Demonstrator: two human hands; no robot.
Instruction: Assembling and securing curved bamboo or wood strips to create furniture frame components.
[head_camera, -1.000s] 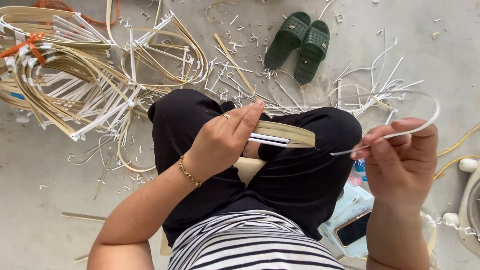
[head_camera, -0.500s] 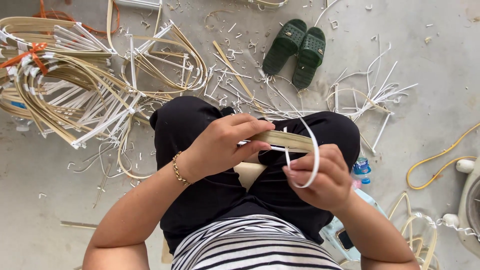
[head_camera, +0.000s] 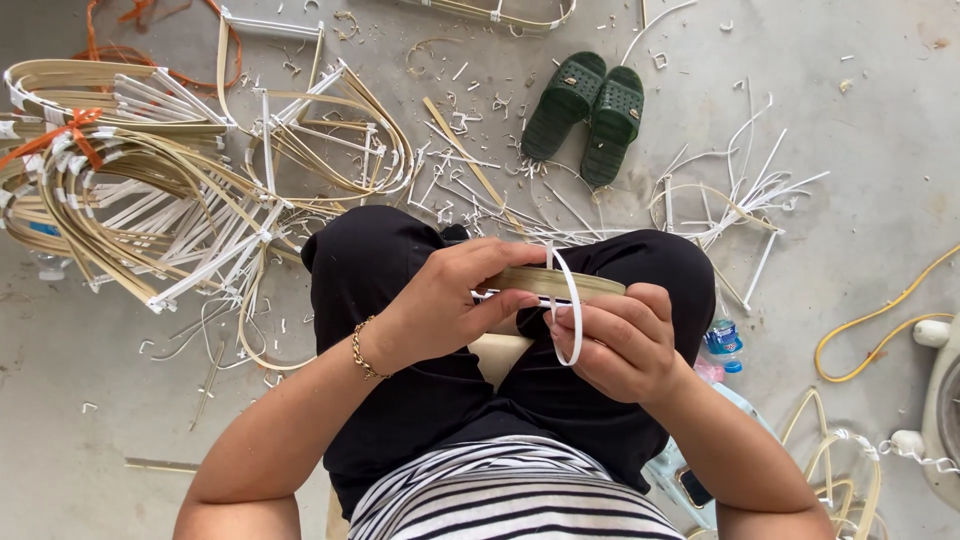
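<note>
Over the knees: bundle of flat cane strips clamped in left hand; thin white strap pinched in right hand, looped around it. Probably light, springy, slippery; best gripped near the wrap.

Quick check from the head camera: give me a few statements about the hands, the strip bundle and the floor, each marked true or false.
1. The left hand grips the tan strip bundle. True.
2. The right hand holds a white strip looped around the bundle. True.
3. The green sandals are on the person's feet. False: they lie on the floor beyond the knees.
4. The yellow cable lies on the person's left. False: right.
</note>
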